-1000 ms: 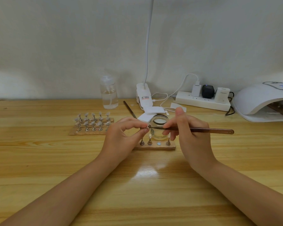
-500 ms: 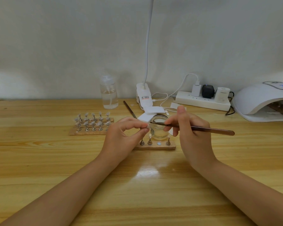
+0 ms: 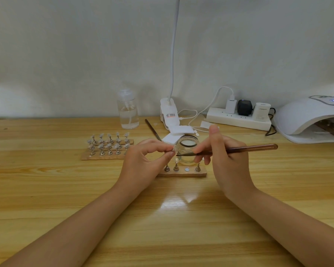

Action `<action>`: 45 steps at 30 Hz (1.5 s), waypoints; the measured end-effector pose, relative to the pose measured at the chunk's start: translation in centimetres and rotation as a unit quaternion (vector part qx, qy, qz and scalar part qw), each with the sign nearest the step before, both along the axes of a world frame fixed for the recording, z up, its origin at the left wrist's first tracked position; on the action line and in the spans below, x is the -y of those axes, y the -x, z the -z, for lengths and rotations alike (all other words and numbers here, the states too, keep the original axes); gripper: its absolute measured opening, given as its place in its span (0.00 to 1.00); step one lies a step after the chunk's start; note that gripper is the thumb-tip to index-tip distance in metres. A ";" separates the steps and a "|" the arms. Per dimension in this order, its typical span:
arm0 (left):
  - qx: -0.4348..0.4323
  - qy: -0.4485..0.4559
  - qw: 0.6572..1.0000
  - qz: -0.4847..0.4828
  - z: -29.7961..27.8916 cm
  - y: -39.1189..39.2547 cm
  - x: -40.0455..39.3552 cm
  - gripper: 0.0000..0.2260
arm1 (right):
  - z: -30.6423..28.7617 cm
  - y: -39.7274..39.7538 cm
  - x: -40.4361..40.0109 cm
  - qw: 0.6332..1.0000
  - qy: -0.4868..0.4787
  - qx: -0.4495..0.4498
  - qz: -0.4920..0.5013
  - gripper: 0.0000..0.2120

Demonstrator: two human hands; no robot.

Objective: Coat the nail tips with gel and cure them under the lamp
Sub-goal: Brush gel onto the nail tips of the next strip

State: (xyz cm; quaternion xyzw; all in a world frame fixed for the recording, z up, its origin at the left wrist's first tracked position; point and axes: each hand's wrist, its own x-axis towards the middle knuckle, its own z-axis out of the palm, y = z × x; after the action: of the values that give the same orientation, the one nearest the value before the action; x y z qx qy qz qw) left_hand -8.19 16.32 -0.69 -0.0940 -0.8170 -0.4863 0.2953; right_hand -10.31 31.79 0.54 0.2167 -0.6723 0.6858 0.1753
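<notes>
Above the table, left hand (image 3: 145, 162) pinches nail tip (image 3: 173, 149); right hand (image 3: 224, 158) holds brush (image 3: 239, 149).

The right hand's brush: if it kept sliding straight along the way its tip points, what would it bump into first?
Most likely the nail tip pinched in the left hand. The right hand aims the brush leftward, its tip almost at that pinch. The glass jar seems just behind the line, though depth is uncertain.

Left hand (image 3: 146, 162) fingertips pinched together, right hand (image 3: 227, 160) in a curled grip, forearms converging.
</notes>
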 end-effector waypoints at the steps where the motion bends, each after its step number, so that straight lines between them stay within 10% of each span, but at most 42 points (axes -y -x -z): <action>1: -0.002 0.000 1.000 0.001 0.0 0.0 0.0 0.11 | 0.0 0.0 0.0 1.000 0.006 -0.003 0.004 0.23; 45: -0.001 -0.003 1.000 -0.006 0.0 -0.2 -0.2 0.10 | 0.0 0.0 0.0 0.998 -0.003 -0.065 0.003 0.17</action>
State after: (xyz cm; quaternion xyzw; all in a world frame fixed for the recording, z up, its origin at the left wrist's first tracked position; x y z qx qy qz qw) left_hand -8.00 16.47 -0.70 -0.0891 -0.8157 -0.4867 0.2996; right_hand -10.36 31.82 0.57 0.2592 -0.6623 0.6675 0.2204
